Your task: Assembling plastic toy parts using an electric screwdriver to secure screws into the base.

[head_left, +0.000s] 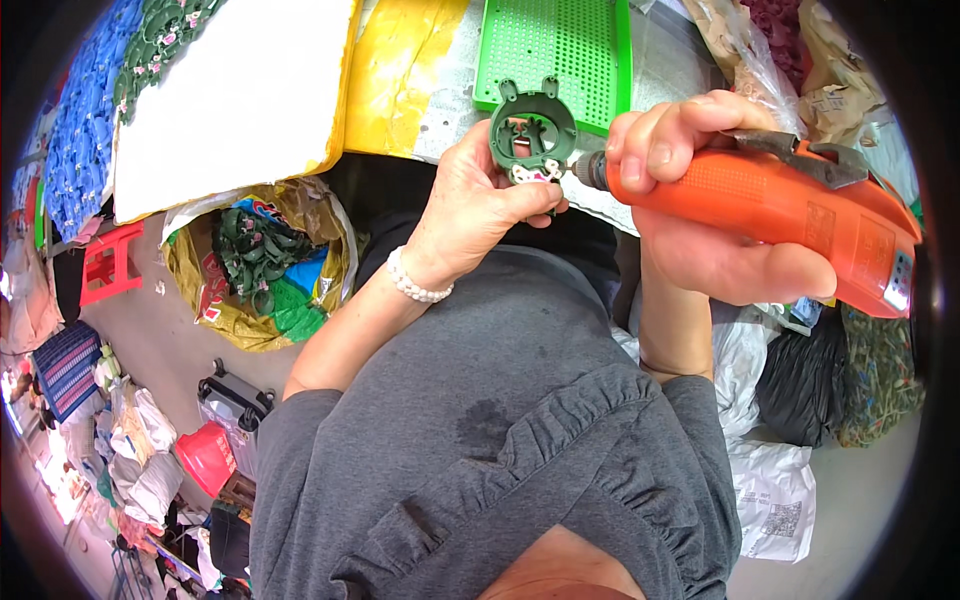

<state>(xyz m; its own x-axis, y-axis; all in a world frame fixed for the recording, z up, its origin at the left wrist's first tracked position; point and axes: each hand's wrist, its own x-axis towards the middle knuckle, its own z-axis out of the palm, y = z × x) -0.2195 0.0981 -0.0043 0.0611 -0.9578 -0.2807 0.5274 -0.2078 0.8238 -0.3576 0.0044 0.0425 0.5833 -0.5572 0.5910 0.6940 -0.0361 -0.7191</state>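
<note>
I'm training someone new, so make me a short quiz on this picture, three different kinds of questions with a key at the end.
1. Multiple choice: Which hand grips the orange power tool?
(a) the left (b) the right (c) both

2. True or false: The left hand holds a dark green ring-shaped part.

3. Fill in the blank: The open yellow bag with dark green parts in it stands on the floor to the person's ____.

Key:
1. (b), the right hand
2. True
3. left
</note>
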